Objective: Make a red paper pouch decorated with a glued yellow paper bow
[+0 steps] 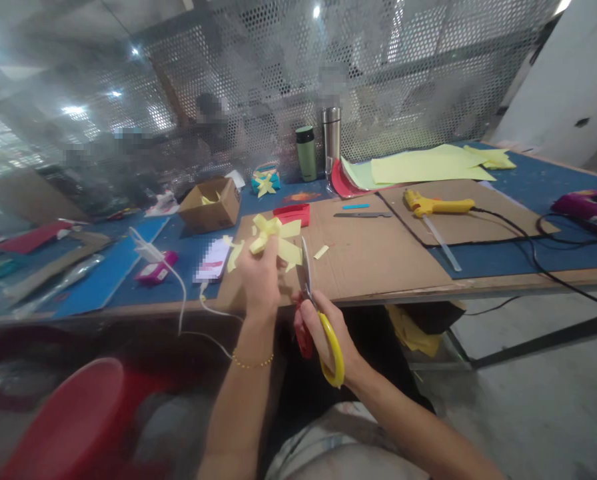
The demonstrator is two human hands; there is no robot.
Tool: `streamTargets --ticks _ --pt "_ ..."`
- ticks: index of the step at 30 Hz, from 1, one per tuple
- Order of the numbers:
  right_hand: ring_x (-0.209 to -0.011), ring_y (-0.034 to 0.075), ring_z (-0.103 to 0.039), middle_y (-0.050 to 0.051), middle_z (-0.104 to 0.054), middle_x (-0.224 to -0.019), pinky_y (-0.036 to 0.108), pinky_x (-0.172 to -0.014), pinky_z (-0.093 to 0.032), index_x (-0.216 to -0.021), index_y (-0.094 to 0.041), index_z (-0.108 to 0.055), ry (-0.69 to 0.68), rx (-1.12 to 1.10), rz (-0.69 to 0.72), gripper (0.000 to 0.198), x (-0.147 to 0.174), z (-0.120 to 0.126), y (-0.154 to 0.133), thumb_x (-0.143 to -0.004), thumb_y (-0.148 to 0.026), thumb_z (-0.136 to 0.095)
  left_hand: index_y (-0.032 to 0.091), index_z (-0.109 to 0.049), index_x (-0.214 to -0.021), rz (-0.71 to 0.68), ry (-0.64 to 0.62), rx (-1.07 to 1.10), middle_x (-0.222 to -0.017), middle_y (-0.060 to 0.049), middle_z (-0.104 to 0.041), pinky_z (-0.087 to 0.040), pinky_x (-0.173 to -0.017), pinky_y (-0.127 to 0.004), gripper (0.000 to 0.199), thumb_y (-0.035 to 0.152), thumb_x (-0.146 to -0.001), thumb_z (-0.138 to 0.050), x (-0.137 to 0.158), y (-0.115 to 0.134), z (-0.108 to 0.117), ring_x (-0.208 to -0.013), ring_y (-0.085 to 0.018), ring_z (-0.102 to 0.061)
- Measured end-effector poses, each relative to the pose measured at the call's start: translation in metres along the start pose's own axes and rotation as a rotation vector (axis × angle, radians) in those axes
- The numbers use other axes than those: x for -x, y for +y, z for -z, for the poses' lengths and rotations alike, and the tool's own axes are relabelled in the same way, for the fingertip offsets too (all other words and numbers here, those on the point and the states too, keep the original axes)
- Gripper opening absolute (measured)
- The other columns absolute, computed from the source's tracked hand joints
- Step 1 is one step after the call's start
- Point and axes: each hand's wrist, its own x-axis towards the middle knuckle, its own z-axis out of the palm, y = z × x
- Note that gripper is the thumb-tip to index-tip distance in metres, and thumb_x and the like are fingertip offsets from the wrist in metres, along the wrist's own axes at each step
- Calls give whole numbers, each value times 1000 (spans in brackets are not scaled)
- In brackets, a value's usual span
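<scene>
Thin yellow beaded bracelet (252,362) on the left wrist (259,333), pale patterned top (333,440), dark legwear (378,363).

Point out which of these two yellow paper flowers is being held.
The near yellow paper flower, in the left hand; the far yellow paper flower is unheld, right of the open brown cardboard box.

The flower-shaped folded paper piece (265,228) is plain pale yellow; the long-bladed metal scissors (306,275) are silver-grey with 1 bright yellow loop (335,341). Blue covers the flat surface (478,265). By its far edge, the cylindrical green tumbler (307,156) has a black lid (305,135) and the tall metal flask (331,135) is silver. Toward the right edge, the pistol-shaped glue gun (446,205) is yellow. Behind, the grey metal mesh panel (428,87) is patterned with round holes.
</scene>
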Motion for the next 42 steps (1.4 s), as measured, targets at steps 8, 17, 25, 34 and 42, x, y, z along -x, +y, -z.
streamTargets --ticks 8,17,25,34,42 --pt "-40 8 -45 -8 -51 -60 20 -34 -40 -106 -21 -60 34 -31 -26 54 1 -5 -5 -91 -74 -62 20 -63 -79 15 -1 -41 -62 3 -61 -38 -42 -22 24 37 -79 -79 5 -5 2 -47 -9 -54" --pt "-32 7 -39 -11 -48 -53 20 -27 -35 -101 -21 -58 77 -21 -70 59 1 -6 -6 -85 -78 -65 19 -65 -81 12 11 -7 -62 4 -63 -40 -43 -21 22 33 -74 -79 5 -6 4 -47 -8 -54" --pt "-32 8 -39 -11 -49 -52 20 -26 -33 -97 -22 -57 119 -47 -104 56 0 -4 -2 -83 -75 -69 18 -66 -82 32 29 16 -63 4 -63 -42 -44 -21 22 32 -72 -79 5 -3 3 -47 -9 -55" --pt "-40 7 -41 -8 -49 -60 21 -35 -38 -102 -22 -59 49 -52 -56 58 9 -9 3 -87 -78 -63 20 -62 -81 -48 47 -72 -64 4 -62 -45 -46 -22 19 32 -80 -77 2 -6 4 -47 -9 -57" --pt "-38 7 -40 -10 -48 -58 20 -33 -37 -103 -22 -60 60 -42 -44 51 5 -6 7 -92 -71 -63 20 -66 -86 -68 -8 -87 -67 3 -64 -46 -49 -23 18 34 -84 -76 6 -14 5 -49 -10 -57"
